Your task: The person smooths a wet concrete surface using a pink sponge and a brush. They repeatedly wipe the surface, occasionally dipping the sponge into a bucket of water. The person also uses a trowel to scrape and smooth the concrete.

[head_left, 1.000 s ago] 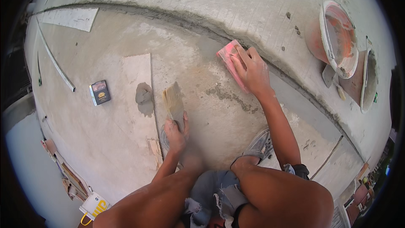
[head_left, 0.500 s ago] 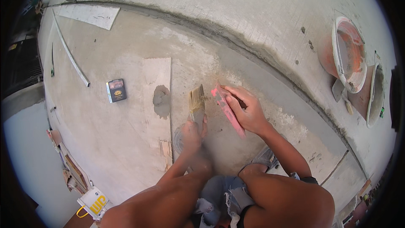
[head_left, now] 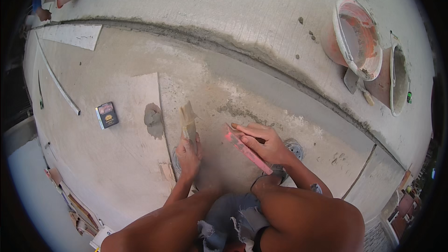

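Torn shorts (head_left: 231, 212) are nearest, between the bent legs, with the right shoe (head_left: 295, 148) planted on the concrete (head_left: 219, 170) just beyond. The left hand (head_left: 188, 156) has its fingers wrapped around the brush (head_left: 188, 123), thumb on one side, bristles pointing away from the body. The right hand (head_left: 267, 145) grips the pink float (head_left: 247, 151), thumb and bent fingers pinching its back; the float is tilted up on edge between the legs, to the right of the brush and apart from it. Whether a handle sits under those fingers I cannot tell. The float looks light and stiff, probably slick where wet, its thin edges likely to chip, so the middle of its back seems the place to hold. The brush should be light too, stiff at the grip and softer in its caked bristles, best held low as now. Left of the brush lies a board (head_left: 142, 98) with a mortar patch (head_left: 153, 120) on it, and a dark box (head_left: 107, 115) beyond its edge. Farther off, a groove (head_left: 238, 49) crosses the floor; past it at right stand a bucket (head_left: 339, 37) and a trowel (head_left: 350, 81). At far left is a co-worker's hand (head_left: 44, 15).
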`<state>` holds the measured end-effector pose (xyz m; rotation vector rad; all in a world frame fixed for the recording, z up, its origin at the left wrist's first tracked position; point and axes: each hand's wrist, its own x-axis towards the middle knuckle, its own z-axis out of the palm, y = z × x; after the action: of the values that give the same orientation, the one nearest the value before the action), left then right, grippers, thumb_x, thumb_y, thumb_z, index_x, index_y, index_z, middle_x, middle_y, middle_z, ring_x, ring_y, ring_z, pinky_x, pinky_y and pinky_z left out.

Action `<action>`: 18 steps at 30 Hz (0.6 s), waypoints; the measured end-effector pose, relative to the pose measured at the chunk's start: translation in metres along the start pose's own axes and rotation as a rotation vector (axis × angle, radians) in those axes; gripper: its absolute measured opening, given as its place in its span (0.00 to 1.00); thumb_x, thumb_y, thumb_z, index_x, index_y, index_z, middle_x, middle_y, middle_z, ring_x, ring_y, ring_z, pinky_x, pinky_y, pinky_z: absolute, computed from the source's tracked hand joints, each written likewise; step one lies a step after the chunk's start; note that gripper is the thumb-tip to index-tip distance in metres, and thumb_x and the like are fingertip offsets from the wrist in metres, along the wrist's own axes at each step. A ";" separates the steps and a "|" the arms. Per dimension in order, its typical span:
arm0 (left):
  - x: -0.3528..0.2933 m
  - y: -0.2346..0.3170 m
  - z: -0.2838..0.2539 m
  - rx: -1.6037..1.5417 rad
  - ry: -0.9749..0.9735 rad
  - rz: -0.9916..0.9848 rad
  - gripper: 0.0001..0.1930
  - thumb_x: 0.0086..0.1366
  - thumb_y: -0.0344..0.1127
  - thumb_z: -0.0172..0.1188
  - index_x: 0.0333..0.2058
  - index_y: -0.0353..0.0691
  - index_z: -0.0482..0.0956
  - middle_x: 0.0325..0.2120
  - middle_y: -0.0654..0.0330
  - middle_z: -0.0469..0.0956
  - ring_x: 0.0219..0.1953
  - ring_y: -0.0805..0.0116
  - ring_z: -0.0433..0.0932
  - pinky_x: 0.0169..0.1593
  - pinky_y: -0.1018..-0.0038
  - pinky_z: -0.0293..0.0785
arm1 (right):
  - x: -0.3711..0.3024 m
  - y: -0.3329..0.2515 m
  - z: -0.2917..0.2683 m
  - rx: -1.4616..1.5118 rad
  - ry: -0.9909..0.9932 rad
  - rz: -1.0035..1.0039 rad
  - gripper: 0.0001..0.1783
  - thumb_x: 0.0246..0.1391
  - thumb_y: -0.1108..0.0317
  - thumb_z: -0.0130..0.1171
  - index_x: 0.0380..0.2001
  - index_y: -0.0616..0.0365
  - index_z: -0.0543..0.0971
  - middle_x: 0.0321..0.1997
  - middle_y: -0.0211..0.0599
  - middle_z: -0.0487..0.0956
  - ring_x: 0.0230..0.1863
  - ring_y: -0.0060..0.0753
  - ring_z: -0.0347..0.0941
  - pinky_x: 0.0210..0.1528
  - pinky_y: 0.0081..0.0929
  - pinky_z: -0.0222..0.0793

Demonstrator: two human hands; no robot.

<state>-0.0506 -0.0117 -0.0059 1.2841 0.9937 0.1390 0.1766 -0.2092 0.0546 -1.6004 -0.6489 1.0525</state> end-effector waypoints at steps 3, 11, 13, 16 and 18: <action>0.000 -0.016 -0.011 -0.037 -0.001 0.047 0.30 0.83 0.58 0.42 0.60 0.34 0.72 0.35 0.61 0.76 0.19 0.78 0.67 0.21 0.78 0.64 | 0.014 0.006 -0.066 0.196 0.186 0.210 0.21 0.71 0.58 0.62 0.60 0.59 0.83 0.43 0.30 0.85 0.43 0.21 0.78 0.46 0.27 0.74; 0.010 -0.001 0.004 -0.116 0.033 0.029 0.32 0.82 0.60 0.43 0.47 0.30 0.78 0.25 0.60 0.75 0.17 0.77 0.66 0.20 0.77 0.64 | 0.134 -0.006 -0.178 -0.271 0.088 0.212 0.18 0.69 0.54 0.64 0.40 0.58 0.91 0.28 0.21 0.81 0.31 0.15 0.71 0.36 0.22 0.68; 0.010 0.000 0.004 -0.126 0.044 0.025 0.32 0.82 0.61 0.44 0.46 0.30 0.78 0.25 0.59 0.76 0.17 0.77 0.66 0.20 0.77 0.64 | 0.165 -0.005 -0.171 -0.379 0.081 0.221 0.20 0.67 0.51 0.65 0.39 0.59 0.91 0.26 0.21 0.79 0.30 0.16 0.69 0.35 0.22 0.66; 0.007 0.001 0.007 -0.129 0.070 0.030 0.32 0.82 0.60 0.44 0.46 0.30 0.78 0.28 0.58 0.79 0.17 0.77 0.67 0.20 0.78 0.64 | 0.200 0.005 -0.161 -0.439 0.033 0.186 0.22 0.66 0.48 0.65 0.35 0.58 0.91 0.22 0.21 0.77 0.27 0.17 0.66 0.32 0.23 0.63; 0.007 0.000 0.006 -0.148 0.063 0.043 0.32 0.82 0.60 0.44 0.48 0.29 0.78 0.30 0.57 0.80 0.17 0.77 0.68 0.20 0.78 0.64 | 0.211 0.012 -0.156 -0.439 0.005 0.173 0.22 0.65 0.47 0.66 0.30 0.56 0.90 0.20 0.20 0.75 0.25 0.16 0.64 0.30 0.24 0.60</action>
<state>-0.0424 -0.0117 -0.0105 1.1716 0.9913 0.2821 0.4109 -0.1104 -0.0130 -2.0681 -0.7876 1.0793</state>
